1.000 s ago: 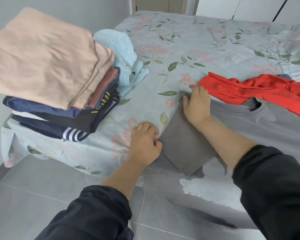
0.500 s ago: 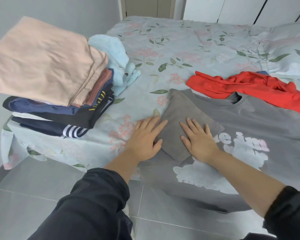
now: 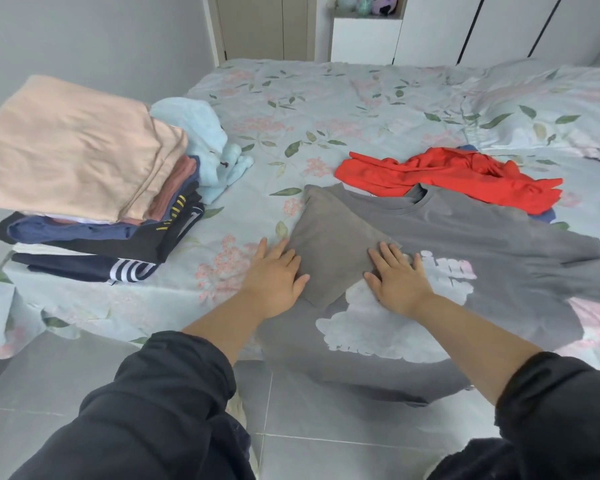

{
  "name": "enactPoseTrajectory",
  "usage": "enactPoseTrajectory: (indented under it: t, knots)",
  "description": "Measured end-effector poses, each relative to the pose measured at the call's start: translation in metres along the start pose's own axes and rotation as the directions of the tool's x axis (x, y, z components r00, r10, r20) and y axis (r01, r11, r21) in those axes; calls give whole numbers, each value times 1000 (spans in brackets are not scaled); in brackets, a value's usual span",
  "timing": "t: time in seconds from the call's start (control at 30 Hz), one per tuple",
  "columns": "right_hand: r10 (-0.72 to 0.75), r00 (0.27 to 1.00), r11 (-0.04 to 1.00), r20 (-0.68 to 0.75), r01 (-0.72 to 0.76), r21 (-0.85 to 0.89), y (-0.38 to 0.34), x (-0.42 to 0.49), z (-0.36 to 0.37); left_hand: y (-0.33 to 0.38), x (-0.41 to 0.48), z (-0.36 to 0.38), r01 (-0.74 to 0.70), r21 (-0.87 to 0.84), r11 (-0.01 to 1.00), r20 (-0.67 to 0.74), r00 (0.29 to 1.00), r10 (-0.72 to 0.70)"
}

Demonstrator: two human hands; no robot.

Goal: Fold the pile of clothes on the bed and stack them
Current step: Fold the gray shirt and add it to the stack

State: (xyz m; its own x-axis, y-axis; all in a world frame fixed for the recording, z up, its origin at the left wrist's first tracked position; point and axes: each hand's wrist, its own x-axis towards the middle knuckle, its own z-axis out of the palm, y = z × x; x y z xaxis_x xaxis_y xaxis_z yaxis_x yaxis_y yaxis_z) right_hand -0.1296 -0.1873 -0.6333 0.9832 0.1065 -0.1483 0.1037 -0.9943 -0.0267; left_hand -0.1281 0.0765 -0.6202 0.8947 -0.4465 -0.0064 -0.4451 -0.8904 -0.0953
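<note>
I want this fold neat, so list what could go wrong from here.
The grey T-shirt hangs over the bed edge; it may slide off once the left hand and right hand lift.
The red garment at its collar could get dragged along.
The stack at the bed's corner leans outward and might topple.

Open bedsheet (image 3: 343, 109) beyond red garment (image 3: 444, 176); folded stack (image 3: 84, 188) blocks left.

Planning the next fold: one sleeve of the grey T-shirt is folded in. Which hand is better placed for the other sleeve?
Right, probably. The right hand lies flat on the grey T-shirt, nearer the spread sleeve; the left hand rests at the folded sleeve, on the far side.
</note>
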Motion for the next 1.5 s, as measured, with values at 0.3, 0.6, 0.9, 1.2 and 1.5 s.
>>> enactPoseTrajectory:
  t: [0.3, 0.6, 0.9, 1.2, 1.5]
  knots:
    - [108, 993, 994, -46, -108, -10, 68, -43, 6, 118, 55, 5, -41, -207, 978, 128, 989, 68]
    - [200, 976, 937, -89, -164, 307, 150, -87, 6, 208, 96, 8, -99, -232, 968, 52, 992, 114]
    - [990, 142, 74, -9, -461, 884, 247, -96, -22, 203, 96, 21, -120, -219, 968, -84, 991, 104]
    - [853, 361, -152, 377, -520, 841, 298, -73, -42, 200, 97, 16, -145, -222, 964, -68, 989, 134]
    - [779, 625, 11, -47, 61, 998, 210, -60, -94, 139, 94, 16, 162, -180, 970, -61, 983, -175]
